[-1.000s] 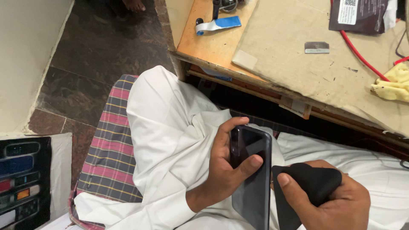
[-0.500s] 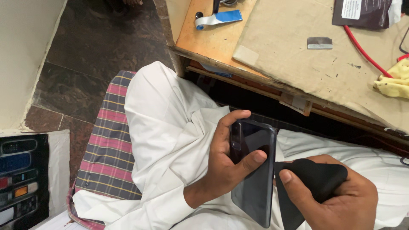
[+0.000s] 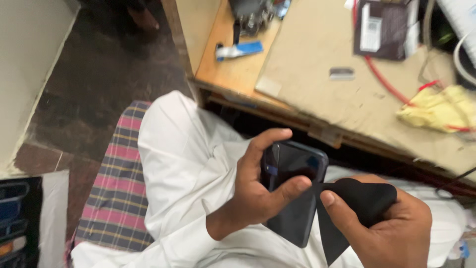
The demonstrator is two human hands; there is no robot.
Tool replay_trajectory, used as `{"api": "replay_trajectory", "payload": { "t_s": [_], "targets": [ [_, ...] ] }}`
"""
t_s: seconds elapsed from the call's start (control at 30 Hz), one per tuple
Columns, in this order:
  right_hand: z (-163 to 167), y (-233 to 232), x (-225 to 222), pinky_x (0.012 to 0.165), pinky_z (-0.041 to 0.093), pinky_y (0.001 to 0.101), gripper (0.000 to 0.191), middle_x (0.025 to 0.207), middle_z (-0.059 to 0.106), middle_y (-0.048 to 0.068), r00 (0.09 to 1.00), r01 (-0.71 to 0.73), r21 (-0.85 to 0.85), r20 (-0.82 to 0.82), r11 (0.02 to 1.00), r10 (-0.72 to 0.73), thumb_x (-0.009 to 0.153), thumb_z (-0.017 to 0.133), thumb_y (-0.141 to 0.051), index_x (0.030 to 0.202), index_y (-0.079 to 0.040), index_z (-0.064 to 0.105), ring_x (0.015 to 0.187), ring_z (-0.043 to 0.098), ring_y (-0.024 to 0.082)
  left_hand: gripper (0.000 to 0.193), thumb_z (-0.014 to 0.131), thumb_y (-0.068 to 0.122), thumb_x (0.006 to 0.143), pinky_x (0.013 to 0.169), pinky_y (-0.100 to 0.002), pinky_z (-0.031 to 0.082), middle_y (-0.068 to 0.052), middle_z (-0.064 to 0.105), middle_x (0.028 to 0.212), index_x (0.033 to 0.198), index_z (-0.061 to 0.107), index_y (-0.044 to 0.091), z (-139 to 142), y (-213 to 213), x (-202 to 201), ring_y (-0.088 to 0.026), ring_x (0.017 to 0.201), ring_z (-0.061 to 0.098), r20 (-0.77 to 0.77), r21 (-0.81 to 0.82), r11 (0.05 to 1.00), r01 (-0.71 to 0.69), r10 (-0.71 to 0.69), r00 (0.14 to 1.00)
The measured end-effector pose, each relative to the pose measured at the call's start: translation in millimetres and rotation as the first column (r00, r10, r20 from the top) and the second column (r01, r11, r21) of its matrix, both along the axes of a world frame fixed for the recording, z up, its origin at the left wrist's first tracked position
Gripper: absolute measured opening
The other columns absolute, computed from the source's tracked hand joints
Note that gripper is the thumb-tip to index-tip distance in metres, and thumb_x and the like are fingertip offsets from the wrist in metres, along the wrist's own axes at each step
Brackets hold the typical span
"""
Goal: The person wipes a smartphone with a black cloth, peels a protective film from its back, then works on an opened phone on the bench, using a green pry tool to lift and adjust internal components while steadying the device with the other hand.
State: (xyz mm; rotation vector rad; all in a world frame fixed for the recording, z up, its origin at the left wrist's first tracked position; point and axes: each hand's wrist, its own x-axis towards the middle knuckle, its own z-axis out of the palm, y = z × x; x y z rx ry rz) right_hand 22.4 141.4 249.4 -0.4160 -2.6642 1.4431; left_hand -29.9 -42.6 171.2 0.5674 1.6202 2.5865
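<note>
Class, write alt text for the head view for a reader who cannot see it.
The left hand holds a dark phone over a lap in white clothing while the right hand holds a black cloth at its edge. Beyond is a wooden bench with a yellow rag.

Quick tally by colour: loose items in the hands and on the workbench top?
Black: 2, the phone in the left hand and the cloth in the right hand
Yellow: 1, rag
Red: 1, cable
Blue and white: 1, tube
Dark brown: 1, packet
Grey: 1, small flat piece
Total: 7
</note>
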Motion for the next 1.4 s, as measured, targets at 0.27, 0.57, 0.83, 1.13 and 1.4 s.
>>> {"api": "replay_trajectory", "payload": {
  "t_s": [0.27,0.57,0.83,1.13,1.4],
  "targets": [
    [71.9,-9.2,-116.6,0.069,0.051,0.0225,0.017,0.086,0.071,0.001,0.863,-0.031,-0.004,-0.505,1.0,0.025,0.088,0.082,-0.007,0.098,0.003,0.072,0.076,0.062,0.006,0.051,0.077,0.022,0.103,0.1,-0.029,0.054,-0.011,0.063,0.125,0.141,0.047,0.005,77.2,32.9,-129.8,-0.017,0.111,0.066,-0.452,-0.065,0.868,-0.493,0.415,0.79],
    [65.4,-35.6,-190.9,0.062,0.052,0.0289,0.015,0.077,0.072,0.009,0.762,0.008,0.133,-0.642,0.991,0.08,0.084,0.08,-0.006,0.093,0.003,0.071,0.066,0.065,0.012,0.063,0.09,0.033,0.084,0.088,-0.031,0.055,-0.008,0.06,0.106,0.119,0.045,0.006,102.0,46.6,-197.3,-0.015,0.096,0.063,-0.339,0.055,0.726,-0.685,0.659,0.671],
    [55.8,-28.1,-183.2,0.07,0.056,0.0297,0.015,0.089,0.075,0.01,0.747,-0.122,0.086,-0.648,0.989,0.148,0.083,0.075,0.001,0.098,0.003,0.072,0.076,0.071,0.014,0.065,0.093,0.035,0.08,0.079,-0.029,0.056,-0.005,0.058,0.101,0.113,0.046,0.006,92.6,56.7,-187.4,-0.013,0.088,0.063,-0.285,-0.026,0.665,-0.746,0.711,0.643],
    [38.2,-28.7,-180.0,0.067,0.054,0.0274,0.015,0.085,0.075,0.008,0.781,-0.002,-0.088,-0.623,0.996,-0.054,0.086,0.075,0.0,0.101,0.003,0.073,0.074,0.064,0.01,0.064,0.093,0.033,0.079,0.075,-0.028,0.052,-0.006,0.052,0.104,0.113,0.046,0.006,97.1,67.7,-182.4,-0.013,0.086,0.057,-0.301,-0.041,0.661,-0.749,0.706,0.64],
    [30.3,-37.2,-179.6,0.084,0.054,0.0273,0.014,0.098,0.073,0.008,0.69,-0.015,-0.007,-0.724,1.0,0.005,0.089,0.074,0.0,0.102,0.004,0.071,0.091,0.067,0.011,0.043,0.084,0.025,0.094,0.089,-0.03,0.05,-0.005,0.057,0.108,0.115,0.051,0.007,91.0,65.8,-180.0,-0.013,0.096,0.055,-0.331,0.041,0.683,-0.729,0.698,0.635]
  ]
}}
